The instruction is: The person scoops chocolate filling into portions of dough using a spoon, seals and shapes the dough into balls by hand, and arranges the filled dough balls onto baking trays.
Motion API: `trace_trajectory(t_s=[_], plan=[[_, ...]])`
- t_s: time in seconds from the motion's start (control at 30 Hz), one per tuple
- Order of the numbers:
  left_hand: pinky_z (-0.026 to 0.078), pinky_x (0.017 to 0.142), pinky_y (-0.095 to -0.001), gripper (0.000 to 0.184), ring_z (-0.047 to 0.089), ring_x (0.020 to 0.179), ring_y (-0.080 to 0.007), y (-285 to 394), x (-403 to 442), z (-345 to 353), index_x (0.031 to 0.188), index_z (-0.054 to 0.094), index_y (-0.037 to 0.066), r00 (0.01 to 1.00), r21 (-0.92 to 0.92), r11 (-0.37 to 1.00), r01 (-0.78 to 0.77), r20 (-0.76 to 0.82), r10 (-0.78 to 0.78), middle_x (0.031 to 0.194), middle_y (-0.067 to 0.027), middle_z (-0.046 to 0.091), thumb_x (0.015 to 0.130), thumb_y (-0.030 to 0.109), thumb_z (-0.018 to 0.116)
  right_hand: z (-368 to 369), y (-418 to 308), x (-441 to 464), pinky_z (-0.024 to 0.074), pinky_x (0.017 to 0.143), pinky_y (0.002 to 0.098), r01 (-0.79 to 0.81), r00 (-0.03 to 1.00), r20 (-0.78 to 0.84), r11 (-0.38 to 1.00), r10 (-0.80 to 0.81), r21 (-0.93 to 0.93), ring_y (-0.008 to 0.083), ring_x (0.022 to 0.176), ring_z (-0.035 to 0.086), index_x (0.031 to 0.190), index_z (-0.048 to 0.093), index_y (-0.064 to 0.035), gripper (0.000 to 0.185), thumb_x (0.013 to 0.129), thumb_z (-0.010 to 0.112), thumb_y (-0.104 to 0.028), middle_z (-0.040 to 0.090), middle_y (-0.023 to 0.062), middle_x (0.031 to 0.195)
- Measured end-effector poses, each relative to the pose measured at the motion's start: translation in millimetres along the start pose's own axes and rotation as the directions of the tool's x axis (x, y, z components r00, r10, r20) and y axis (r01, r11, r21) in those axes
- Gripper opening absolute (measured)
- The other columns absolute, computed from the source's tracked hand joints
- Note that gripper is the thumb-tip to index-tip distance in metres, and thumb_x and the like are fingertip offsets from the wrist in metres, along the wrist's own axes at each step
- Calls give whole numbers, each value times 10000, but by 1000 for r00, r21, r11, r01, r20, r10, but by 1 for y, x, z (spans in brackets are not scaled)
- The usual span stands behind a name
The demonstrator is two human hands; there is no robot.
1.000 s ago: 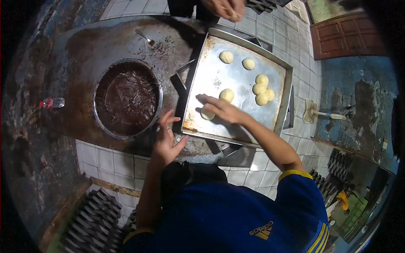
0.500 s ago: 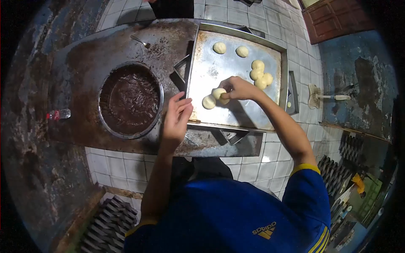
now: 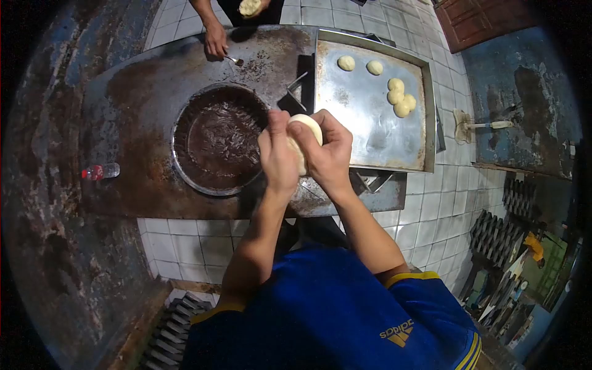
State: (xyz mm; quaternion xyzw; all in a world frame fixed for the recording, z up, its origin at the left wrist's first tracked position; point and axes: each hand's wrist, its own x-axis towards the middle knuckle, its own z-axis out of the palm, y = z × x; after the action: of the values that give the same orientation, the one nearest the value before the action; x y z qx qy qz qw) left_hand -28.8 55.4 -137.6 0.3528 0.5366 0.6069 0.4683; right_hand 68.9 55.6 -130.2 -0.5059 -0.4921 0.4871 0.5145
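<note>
Between my two hands is a piece of pale dough (image 3: 306, 125), pressed and partly hidden by the fingers. My left hand (image 3: 279, 148) is closed round its left side, and my right hand (image 3: 327, 145) grips the right side with the thumb across it. Both are raised over the gap between a round pan of dark brown filling (image 3: 222, 135) and a large metal tray (image 3: 370, 145). On that tray lie two separate dough balls (image 3: 346, 63) and a cluster of several more dough balls (image 3: 401, 98).
Across the table (image 3: 129, 135), another person's hand (image 3: 216, 40) holds a small utensil (image 3: 234, 60); their other hand holds a dough piece (image 3: 250, 7). A plastic bottle (image 3: 100, 171) lies at left. Metal supports (image 3: 373, 180) sit under the tray.
The dough pieces by the tray's near left corner have been lifted off and are now in both my hands. The other person's hands have come into view, one at the utensil.
</note>
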Motion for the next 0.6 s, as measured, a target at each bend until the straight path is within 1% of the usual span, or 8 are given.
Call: trace_trajectory(t_s=[0.03, 0.1, 0.17, 0.27, 0.37, 0.43, 0.5, 0.6], plan=[[477, 697, -284, 597, 597, 790, -101, 14, 3, -12, 941, 636, -10, 992, -238, 965, 108, 96, -87, 882, -29, 654, 1118, 534, 466, 12, -11, 3, 511, 712, 259, -29, 1000, -6, 998, 30, 56, 95, 805, 640, 977, 706, 14, 244, 957, 795, -212, 710, 34, 862], [476, 808, -224, 533, 597, 952, -67, 33, 4, -42, 1018, 638, 27, 926, -614, 703, 358, 332, -182, 1057, -15, 636, 1100, 540, 518, 28, -17, 10, 510, 677, 249, -108, 994, 29, 981, 105, 160, 74, 772, 641, 962, 721, 30, 223, 972, 782, -184, 735, 37, 865], [469, 769, -214, 429, 581, 899, -40, 29, 11, -73, 989, 643, 57, 926, -435, 861, 262, 364, -98, 991, 2, 639, 1101, 464, 563, 41, -23, 10, 501, 670, 230, -110, 991, 97, 958, 87, 264, 59, 762, 635, 959, 727, 40, 240, 995, 762, -194, 737, 32, 860], [448, 718, -205, 288, 553, 830, -16, 23, 22, -103, 968, 638, 65, 959, -383, 909, 167, 277, -60, 897, 40, 630, 1101, 319, 603, 72, -30, 7, 481, 650, 218, -87, 992, 110, 981, 68, 172, 41, 746, 613, 960, 739, 45, 263, 1029, 724, -208, 731, 26, 847], [442, 703, -205, 259, 542, 804, -9, 36, 30, -124, 972, 644, 61, 963, -528, 814, 243, 230, -139, 875, 53, 626, 1082, 296, 649, 96, -33, 7, 475, 639, 215, -94, 992, 100, 968, 72, 231, 32, 740, 604, 969, 745, 46, 257, 1039, 708, -198, 731, 25, 842], [438, 701, -201, 264, 534, 794, -10, 33, 36, -138, 980, 648, 60, 968, -493, 849, 193, 235, -84, 871, 57, 621, 1082, 303, 649, 105, -42, 8, 467, 628, 208, -122, 984, 144, 985, 104, 125, 27, 738, 602, 970, 749, 43, 261, 1042, 703, -204, 729, 24, 839], [435, 744, -197, 288, 532, 832, -15, 28, 40, -152, 1013, 651, 55, 969, -286, 956, 62, 247, 11, 897, 54, 620, 1105, 323, 597, 114, -46, 5, 460, 617, 204, -141, 978, 162, 988, 129, 69, 24, 733, 598, 987, 750, 42, 270, 1048, 694, -215, 726, 19, 840], [449, 750, -235, 338, 539, 860, -43, 24, 46, -162, 1049, 648, 55, 978, -282, 957, 72, 208, -12, 962, 14, 627, 1116, 374, 560, 122, -47, 1, 454, 609, 194, -118, 982, 151, 992, 110, 45, 20, 731, 589, 1041, 747, 40, 293, 1059, 681, -245, 725, -2, 867]])
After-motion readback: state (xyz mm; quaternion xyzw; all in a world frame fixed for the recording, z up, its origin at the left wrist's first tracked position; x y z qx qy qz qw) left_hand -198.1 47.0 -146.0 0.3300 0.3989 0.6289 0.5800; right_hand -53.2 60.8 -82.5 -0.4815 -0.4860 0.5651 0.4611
